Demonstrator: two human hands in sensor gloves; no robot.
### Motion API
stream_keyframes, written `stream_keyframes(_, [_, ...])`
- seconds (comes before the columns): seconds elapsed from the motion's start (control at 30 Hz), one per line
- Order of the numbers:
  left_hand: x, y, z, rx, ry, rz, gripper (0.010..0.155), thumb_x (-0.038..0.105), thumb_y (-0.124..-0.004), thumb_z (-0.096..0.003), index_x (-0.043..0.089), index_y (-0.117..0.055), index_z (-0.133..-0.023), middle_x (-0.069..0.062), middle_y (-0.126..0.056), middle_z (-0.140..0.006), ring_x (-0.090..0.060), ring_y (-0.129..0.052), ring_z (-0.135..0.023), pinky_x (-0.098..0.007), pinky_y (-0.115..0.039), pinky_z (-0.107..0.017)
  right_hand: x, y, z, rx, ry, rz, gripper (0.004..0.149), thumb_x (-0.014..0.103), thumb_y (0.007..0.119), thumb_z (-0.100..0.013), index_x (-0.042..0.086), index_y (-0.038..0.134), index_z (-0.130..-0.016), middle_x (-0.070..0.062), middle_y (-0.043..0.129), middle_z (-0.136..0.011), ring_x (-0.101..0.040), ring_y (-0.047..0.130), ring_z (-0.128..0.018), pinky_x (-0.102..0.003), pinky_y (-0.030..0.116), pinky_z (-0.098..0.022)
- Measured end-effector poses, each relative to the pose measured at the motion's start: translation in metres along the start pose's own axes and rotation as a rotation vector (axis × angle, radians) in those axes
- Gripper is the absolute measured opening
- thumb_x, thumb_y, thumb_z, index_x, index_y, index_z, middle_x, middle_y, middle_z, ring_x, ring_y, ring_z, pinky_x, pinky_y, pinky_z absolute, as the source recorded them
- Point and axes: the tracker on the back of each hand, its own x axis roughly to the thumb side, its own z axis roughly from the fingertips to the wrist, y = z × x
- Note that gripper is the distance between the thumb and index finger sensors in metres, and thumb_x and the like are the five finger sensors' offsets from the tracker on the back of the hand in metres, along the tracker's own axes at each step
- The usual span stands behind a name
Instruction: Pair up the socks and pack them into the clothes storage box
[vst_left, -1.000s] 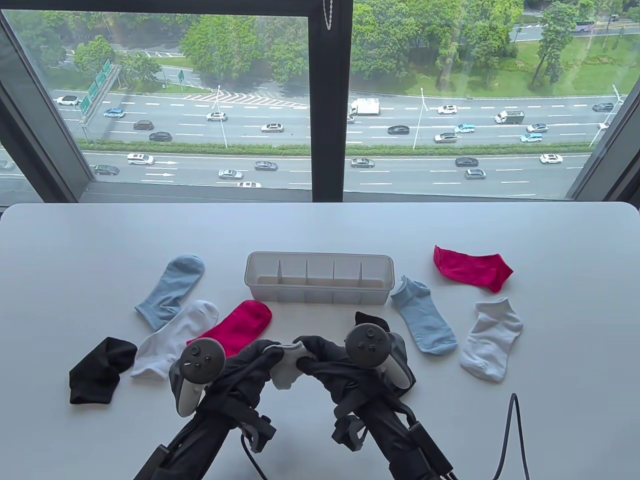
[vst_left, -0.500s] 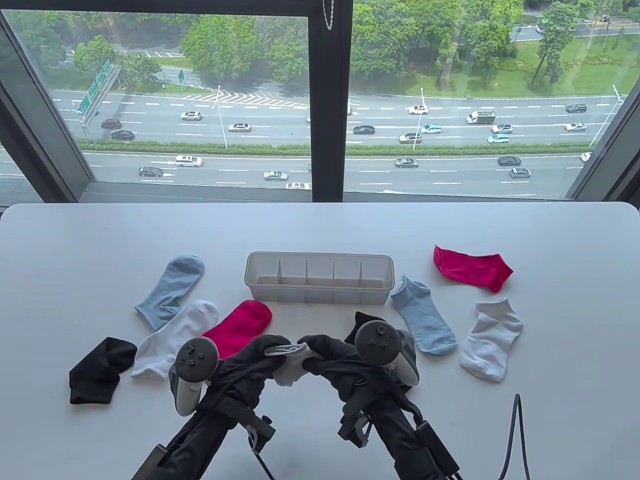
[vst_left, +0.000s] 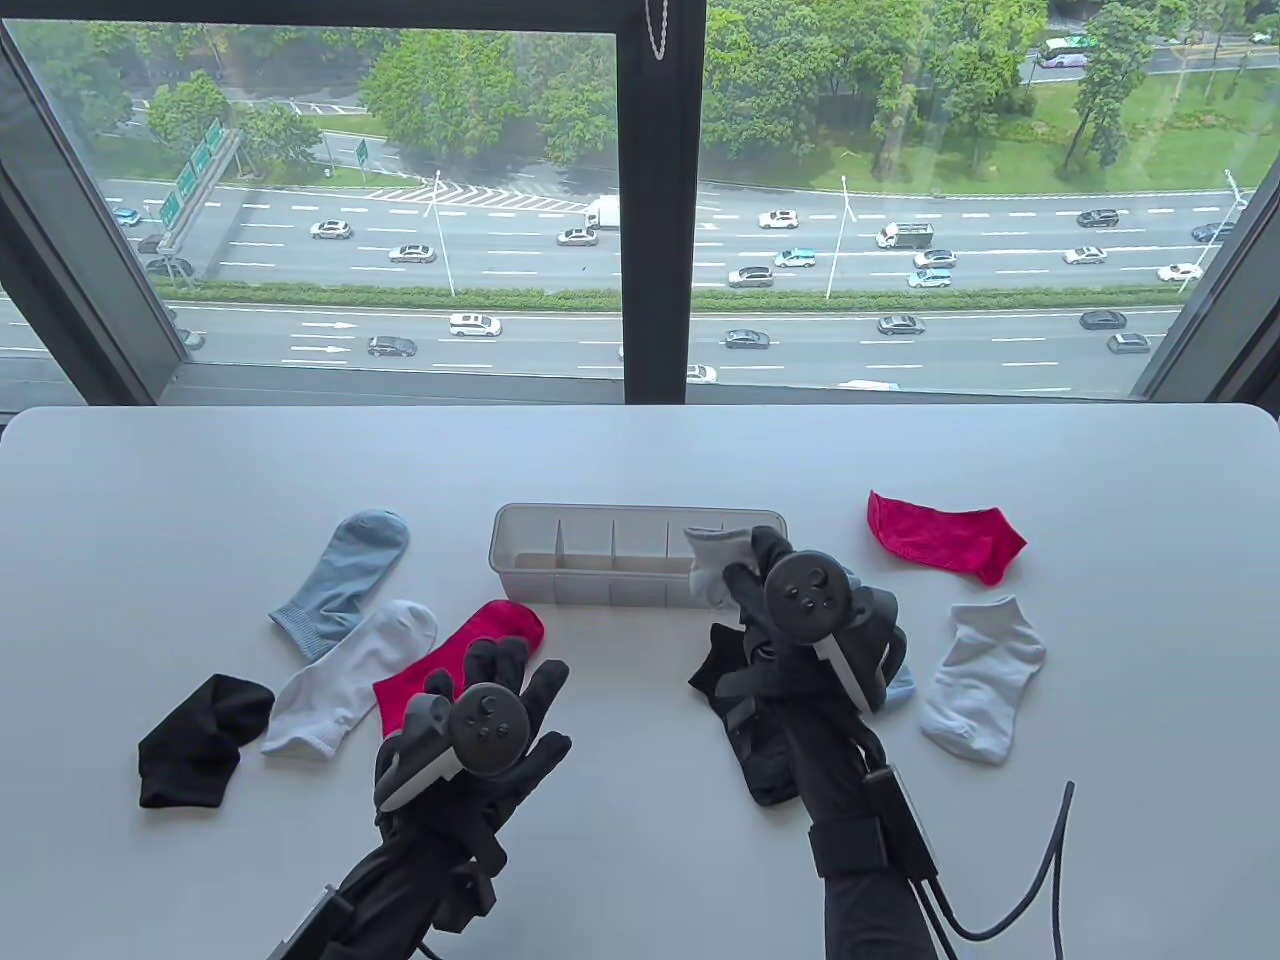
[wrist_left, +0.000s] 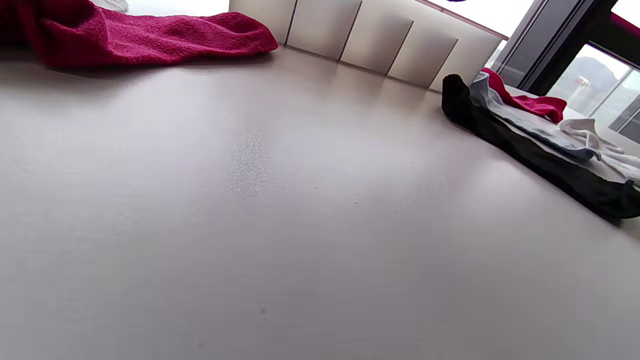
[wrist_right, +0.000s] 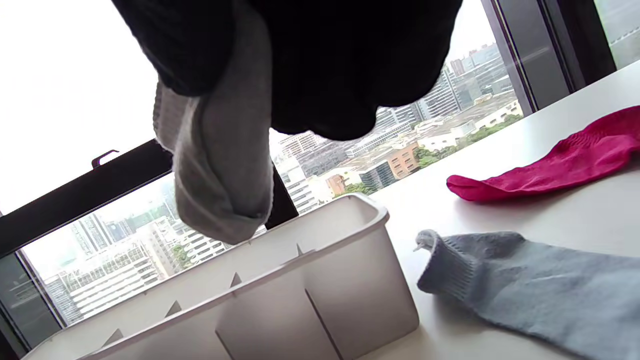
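A: From above, where is the bundled pair?

B: The right hand (vst_left: 775, 590) pinches a rolled pair of pale grey socks (vst_left: 713, 565) over the right end of the translucent white plastic storage box with dividers (vst_left: 560, 560), which stands in the middle of the white table (vst_left: 640, 450). The left hand (vst_left: 490, 700) holds nothing, its fingers straight and spread, the fingertips over the near magenta sock (vst_left: 470, 645).

A: And the loose socks?

B: On the left lie a light blue sock (vst_left: 345, 580), a white sock (vst_left: 345, 680) and a black sock (vst_left: 200, 735). On the right lie a second magenta sock (vst_left: 945, 535) and a pale grey-white sock (vst_left: 980, 680); another black sock (vst_left: 725, 675) lies under the right forearm.

A: The left wrist view?

B: No fingers show there. The near magenta sock (wrist_left: 140, 32) lies top left beside the box wall (wrist_left: 370, 40), and the black sock (wrist_left: 530, 150) lies at right with other socks behind it.

A: The right wrist view?

B: The gloved fingers (wrist_right: 320, 60) clamp the grey roll (wrist_right: 220, 165), which hangs above the box's end compartment (wrist_right: 345, 225), not touching it. Beside the box lies a second light blue sock (wrist_right: 525, 285), the magenta one (wrist_right: 550, 165) beyond.
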Motion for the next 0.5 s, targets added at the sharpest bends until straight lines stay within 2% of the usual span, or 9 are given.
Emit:
stream_keyframes(0.1, [0.006, 0.0, 0.001, 0.017, -0.019, -0.016, 0.065, 0.047, -0.051, -0.0608, 0.037, -0.011, -0.111, 0.004, 0.015, -0.114, -0.025, 0.023, -0.103, -0.06, 0.011, -0.069, 0.004, 0.013, -0.02, -0.034, 0.084, 0.138, 0.056, 0.041, 0.076, -0.059, 0.016, 0.058, -0.105, -0.012, 0.088, -0.091, -0.024, 0.094, -0.077, -0.045, 0.079, -0.064])
stream_keyframes(0.27, [0.007, 0.0, 0.001, 0.015, -0.015, -0.02, 0.065, 0.046, -0.052, -0.0609, 0.036, -0.013, -0.112, 0.003, 0.014, -0.114, -0.025, 0.023, -0.103, -0.059, 0.011, -0.069, 0.006, 0.047, -0.038, -0.057, 0.074, 0.445, 0.055, 0.045, 0.077, -0.057, 0.017, 0.063, -0.102, -0.009, 0.091, -0.09, -0.023, 0.095, -0.077, -0.043, 0.08, -0.064])
stream_keyframes(0.3, [0.007, 0.0, 0.001, 0.003, -0.01, -0.023, 0.065, 0.046, -0.052, -0.0609, 0.036, -0.013, -0.112, 0.004, 0.014, -0.114, -0.025, 0.023, -0.103, -0.059, 0.012, -0.069, 0.005, 0.054, -0.041, -0.024, 0.068, 0.471, 0.054, 0.047, 0.076, -0.057, 0.018, 0.065, -0.102, -0.007, 0.092, -0.09, -0.023, 0.094, -0.079, -0.044, 0.079, -0.065])
stream_keyframes(0.37, [0.006, -0.001, 0.0, -0.008, -0.01, -0.018, 0.066, 0.045, -0.052, -0.061, 0.036, -0.012, -0.112, 0.004, 0.014, -0.114, -0.025, 0.023, -0.103, -0.059, 0.012, -0.068, 0.0, 0.067, -0.045, 0.089, 0.09, 0.443, 0.046, 0.046, 0.069, -0.061, 0.024, 0.072, -0.101, -0.01, 0.082, -0.103, -0.032, 0.081, -0.094, -0.05, 0.071, -0.071])
stream_keyframes(0.43, [0.005, -0.001, 0.0, -0.008, -0.013, -0.011, 0.065, 0.045, -0.052, -0.0609, 0.035, -0.013, -0.112, 0.004, 0.014, -0.114, -0.025, 0.023, -0.103, -0.059, 0.012, -0.068, -0.005, 0.075, -0.046, 0.232, 0.104, 0.367, 0.047, 0.045, 0.063, -0.062, 0.026, 0.067, -0.105, -0.017, 0.059, -0.119, -0.041, 0.056, -0.108, -0.059, 0.058, -0.075])
stream_keyframes(0.5, [0.004, -0.001, 0.0, -0.007, -0.016, -0.002, 0.065, 0.045, -0.052, -0.0609, 0.035, -0.013, -0.113, 0.004, 0.014, -0.114, -0.024, 0.023, -0.103, -0.059, 0.012, -0.068, -0.007, 0.073, -0.044, 0.186, 0.089, 0.3, 0.051, 0.043, 0.062, -0.063, 0.025, 0.058, -0.11, -0.019, 0.049, -0.122, -0.043, 0.048, -0.11, -0.057, 0.056, -0.076])
